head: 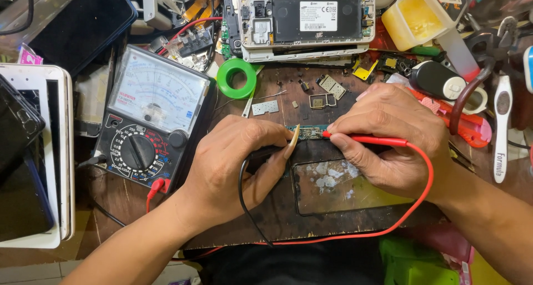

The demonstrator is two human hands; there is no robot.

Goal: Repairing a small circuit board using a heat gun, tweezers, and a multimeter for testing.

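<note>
A small green circuit board [312,132] lay on the dark wooden bench [277,207], between the two hands. The right hand [388,138] pinched a red probe [366,139], its tip touching the board's right end. The left hand [236,163] was curled shut around what seemed the black probe, hidden but for its black lead [244,193]. Left of the hands stood an analog multimeter [150,115]; an opened phone [305,18] and a green tape roll [237,77] lay beyond. This looked like mid-measurement: both tips needed holding steady while the needle was read
</note>
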